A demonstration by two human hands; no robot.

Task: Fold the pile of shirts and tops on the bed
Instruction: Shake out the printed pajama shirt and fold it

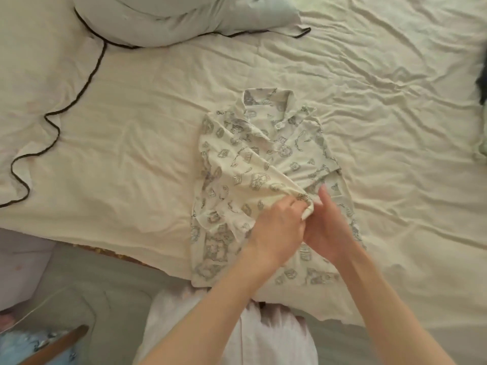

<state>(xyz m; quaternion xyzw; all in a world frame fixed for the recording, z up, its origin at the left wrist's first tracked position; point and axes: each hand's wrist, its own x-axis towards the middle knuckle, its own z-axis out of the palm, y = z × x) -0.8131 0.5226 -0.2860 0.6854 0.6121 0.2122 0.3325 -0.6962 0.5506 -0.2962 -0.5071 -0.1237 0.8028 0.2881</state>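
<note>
A cream printed shirt (263, 164) lies face up on the bed (131, 127), near the middle of the sheet and close to the near edge, its collar pointing to the far side and its hem toward the person. The left side of the shirt is folded in over the body, with a sleeve lying diagonally across the front. Both hands meet over the shirt's midsection, touching one another. The left hand (276, 230) has its fingers curled tight, the grip closed on a bunched end of the sleeve fabric. The right hand (326, 230) lies just beside it on the right; its fingers curl round the same bunch of cloth, with one finger extended toward the far side along the fabric, so this grip is likewise narrow and holding cloth. The gathered fabric shows as a small white fold between the two hands. The sheet is cream and heavily creased. A pale green pillow (184, 19) lies at the far edge, left of centre. A dark cable (87, 83) runs in loops across the left part of the bed and on under the pillow's near side. A dark item (482, 88) shows partly at the right edge; what it is cannot be told.
</note>
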